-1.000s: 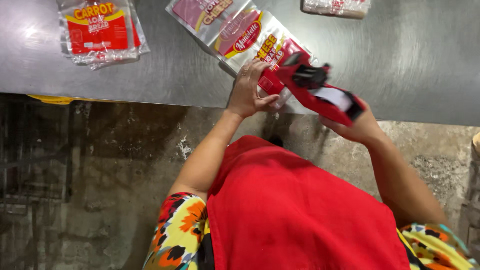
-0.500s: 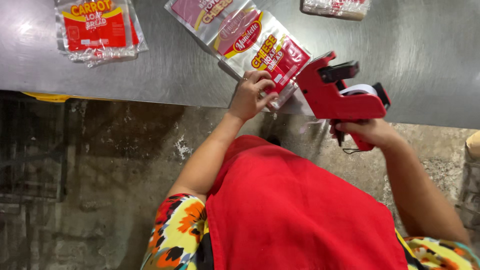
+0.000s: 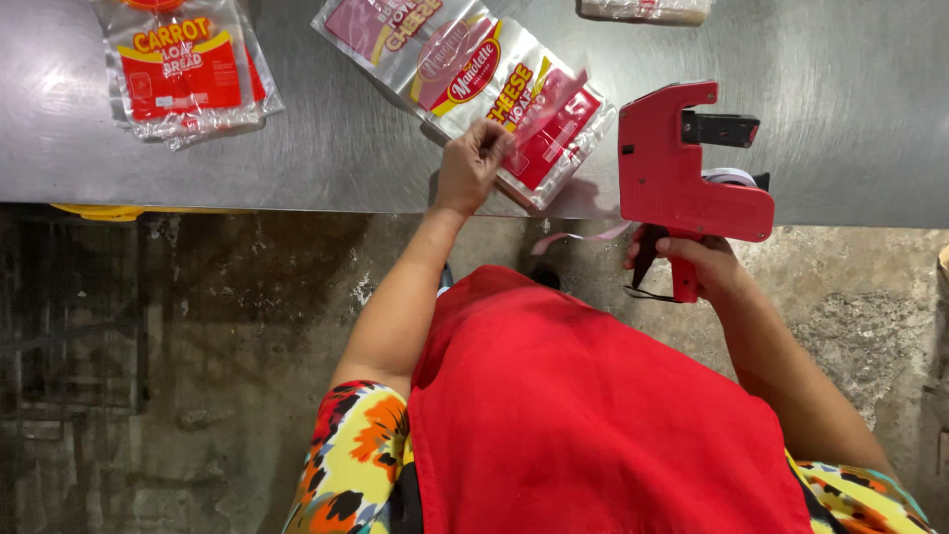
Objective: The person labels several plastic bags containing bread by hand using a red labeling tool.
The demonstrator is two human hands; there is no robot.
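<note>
My right hand point(image 3: 697, 262) grips the handle of a red label gun point(image 3: 682, 168), held upright just off the steel table's front edge, a paper strip trailing from it. My left hand point(image 3: 471, 163) pinches the near end of the top clear bread bag point(image 3: 539, 119) with red and yellow print, lifting its edge off the stack of flat bags. The stack lies at an angle on the steel table point(image 3: 346, 148).
A second stack of clear bags with red and orange print point(image 3: 183, 74) lies at the table's left. Another bag point(image 3: 647, 10) shows at the far edge. I wear a red apron point(image 3: 593, 425). A metal grate point(image 3: 69, 316) sits on the concrete floor at left.
The label gun has come off the bag stack, swung right and turned upright. My left hand shifted from pressing the stack to pinching and lifting the top bag's edge.
</note>
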